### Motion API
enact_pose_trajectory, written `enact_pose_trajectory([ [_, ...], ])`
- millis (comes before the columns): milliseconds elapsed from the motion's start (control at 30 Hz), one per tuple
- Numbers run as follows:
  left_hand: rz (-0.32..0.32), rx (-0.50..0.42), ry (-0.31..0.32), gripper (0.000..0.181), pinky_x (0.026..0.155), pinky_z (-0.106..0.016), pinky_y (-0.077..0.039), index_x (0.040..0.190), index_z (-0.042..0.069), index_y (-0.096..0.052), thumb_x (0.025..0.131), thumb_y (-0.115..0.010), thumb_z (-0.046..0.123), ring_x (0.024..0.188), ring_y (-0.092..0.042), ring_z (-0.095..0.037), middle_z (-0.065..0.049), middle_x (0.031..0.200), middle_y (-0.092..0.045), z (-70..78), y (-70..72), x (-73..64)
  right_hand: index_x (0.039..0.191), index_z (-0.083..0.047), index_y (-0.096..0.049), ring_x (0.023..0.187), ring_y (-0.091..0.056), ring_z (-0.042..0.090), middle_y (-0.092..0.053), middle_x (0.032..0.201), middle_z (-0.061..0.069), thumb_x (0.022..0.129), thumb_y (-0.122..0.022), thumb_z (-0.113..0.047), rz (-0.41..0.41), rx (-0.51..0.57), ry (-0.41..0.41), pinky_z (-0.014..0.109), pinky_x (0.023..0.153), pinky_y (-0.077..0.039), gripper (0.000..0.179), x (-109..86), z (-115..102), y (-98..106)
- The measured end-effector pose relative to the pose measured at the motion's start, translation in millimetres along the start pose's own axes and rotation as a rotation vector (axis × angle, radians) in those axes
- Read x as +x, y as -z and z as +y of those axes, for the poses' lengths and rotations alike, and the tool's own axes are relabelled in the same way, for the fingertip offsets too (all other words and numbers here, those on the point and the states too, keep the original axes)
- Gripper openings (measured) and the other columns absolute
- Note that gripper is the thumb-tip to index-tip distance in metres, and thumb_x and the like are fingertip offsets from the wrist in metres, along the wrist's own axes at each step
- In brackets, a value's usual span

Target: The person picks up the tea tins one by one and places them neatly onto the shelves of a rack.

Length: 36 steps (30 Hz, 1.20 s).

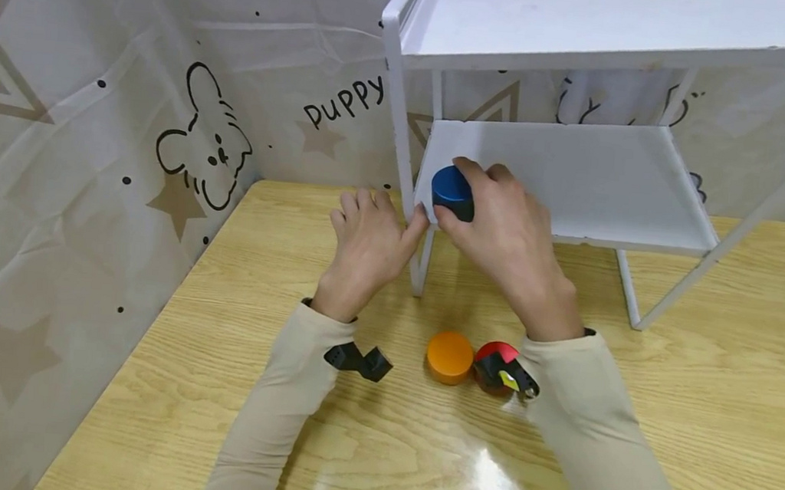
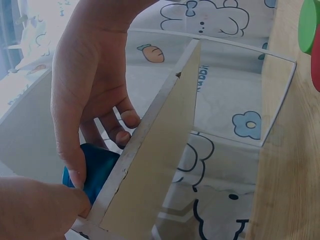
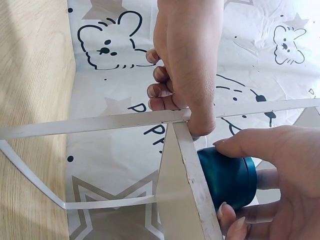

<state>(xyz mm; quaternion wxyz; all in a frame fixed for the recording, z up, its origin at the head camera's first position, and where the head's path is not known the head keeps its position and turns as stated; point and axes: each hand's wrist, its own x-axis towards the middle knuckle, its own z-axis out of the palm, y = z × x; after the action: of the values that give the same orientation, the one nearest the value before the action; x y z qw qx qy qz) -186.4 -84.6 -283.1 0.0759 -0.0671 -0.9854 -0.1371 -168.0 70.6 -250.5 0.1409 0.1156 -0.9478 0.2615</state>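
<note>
The first canister (image 1: 453,192) sits at the front left end of the lower shelf (image 1: 618,186), inside the right hand (image 1: 505,223). Left of it, the left hand (image 1: 373,232) touches the rack's front left post (image 1: 400,107). In front of the rack, a second canister (image 1: 449,357) stands on the table (image 1: 417,462), a third canister (image 1: 505,350) just right of it. Behind the rack hangs a cloth backdrop (image 1: 340,25).
</note>
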Motion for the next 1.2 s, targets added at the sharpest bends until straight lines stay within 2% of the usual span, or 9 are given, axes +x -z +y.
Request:
enact_pose_trajectory([
  [200,0.008,-0.012,-0.007,0.053,0.073,-0.042,-0.027,0.086,0.001,-0.049,0.098,-0.029,0.048,0.086,-0.035,-0.033,-0.016,0.091,-0.041,0.7,-2.7,0.3,0.140,-0.007,-0.047,0.098,-0.060,0.037,-0.058,0.118,0.024,0.088,-0.068,-0.030,-0.010,0.001,0.004,0.052,0.078,-0.052,0.060,-1.2,4,0],
  [433,0.020,-0.020,-0.019,0.052,0.074,-0.043,-0.028,0.085,0.000,-0.049,0.098,-0.030,0.047,0.087,-0.036,-0.034,-0.017,0.092,-0.041,0.9,-4.2,0.6,0.138,-0.001,-0.047,0.101,-0.059,0.040,-0.058,0.118,0.028,0.080,-0.075,-0.016,-0.006,0.025,0.028,0.054,0.084,-0.049,0.066,-4.8,9,2],
  [700,0.020,-0.023,-0.027,0.052,0.074,-0.043,-0.027,0.084,0.000,-0.049,0.098,-0.030,0.046,0.087,-0.035,-0.035,-0.017,0.092,-0.042,1.0,-5.4,-0.6,0.141,0.002,-0.040,0.101,-0.059,0.041,-0.057,0.121,0.029,0.077,-0.078,-0.011,-0.013,0.040,0.020,0.053,0.085,-0.049,0.075,-7.2,10,3],
  [833,0.019,-0.016,-0.025,0.052,0.074,-0.044,-0.028,0.084,0.001,-0.049,0.098,-0.030,0.047,0.087,-0.036,-0.035,-0.017,0.091,-0.042,1.3,-5.0,-1.1,0.146,-0.001,-0.033,0.085,-0.058,0.035,-0.055,0.123,0.027,0.075,-0.079,-0.005,-0.025,0.079,0.022,0.046,0.076,-0.050,0.084,-16.5,14,8],
  [933,0.020,-0.015,-0.024,0.052,0.074,-0.044,-0.028,0.084,0.001,-0.049,0.098,-0.029,0.046,0.087,-0.036,-0.034,-0.017,0.091,-0.042,1.7,-4.3,-0.6,0.146,-0.003,-0.035,0.073,-0.054,0.029,-0.056,0.120,0.024,0.074,-0.079,-0.003,-0.007,0.077,0.036,0.041,0.066,-0.047,0.084,-27.4,19,15],
  [1100,0.020,-0.019,-0.019,0.051,0.074,-0.043,-0.028,0.085,0.000,-0.049,0.098,-0.030,0.045,0.086,-0.035,-0.034,-0.016,0.090,-0.042,1.2,-3.3,0.5,0.139,-0.002,-0.046,0.067,-0.051,0.025,-0.058,0.106,0.021,0.073,-0.080,-0.003,0.041,0.021,0.104,0.038,0.061,-0.044,0.075,-42.4,29,23],
  [1200,0.014,-0.014,-0.012,0.052,0.074,-0.043,-0.029,0.087,-0.001,-0.050,0.098,-0.029,0.045,0.086,-0.035,-0.034,-0.017,0.091,-0.042,0.1,-3.0,0.5,0.137,-0.001,-0.048,0.068,-0.051,0.023,-0.058,0.104,0.019,0.073,-0.080,-0.004,0.039,0.013,0.126,0.037,0.061,-0.044,0.072,-47.0,33,25],
])
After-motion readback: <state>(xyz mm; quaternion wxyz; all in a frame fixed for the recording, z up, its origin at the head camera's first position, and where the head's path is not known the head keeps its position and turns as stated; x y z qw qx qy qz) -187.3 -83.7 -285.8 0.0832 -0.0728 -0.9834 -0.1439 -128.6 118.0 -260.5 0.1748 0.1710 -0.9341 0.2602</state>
